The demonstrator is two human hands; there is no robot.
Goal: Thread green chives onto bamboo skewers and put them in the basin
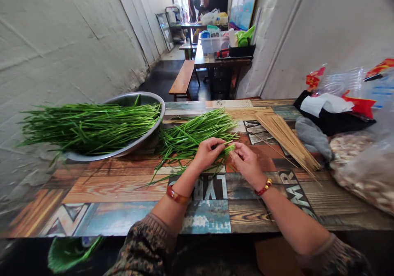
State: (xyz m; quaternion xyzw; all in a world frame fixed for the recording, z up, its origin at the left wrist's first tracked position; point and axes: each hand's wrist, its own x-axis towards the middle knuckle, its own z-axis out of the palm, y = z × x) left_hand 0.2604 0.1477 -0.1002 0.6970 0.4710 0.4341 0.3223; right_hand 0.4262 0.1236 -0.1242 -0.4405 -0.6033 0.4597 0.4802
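With the hands as the clock's centre and twelve pointing away from the person, the left hand pinches a small bunch of long greens between thumb and fingers, and the right hand grips its pale cut ends with the fingertips. Whether a stick is in that bunch is too small to tell. It is the only gathered bunch I can make out, so the work looks to be at an early stage. Just beside the hands, at ten to eleven, a loose pile lies ungathered on the table. Farther out, at nine to ten, the bowl is heaped with greens, so most appear left to do. Near three, the sticks lie fanned and look unused; beyond them sit a grey bag and a clear bag of pale pieces.
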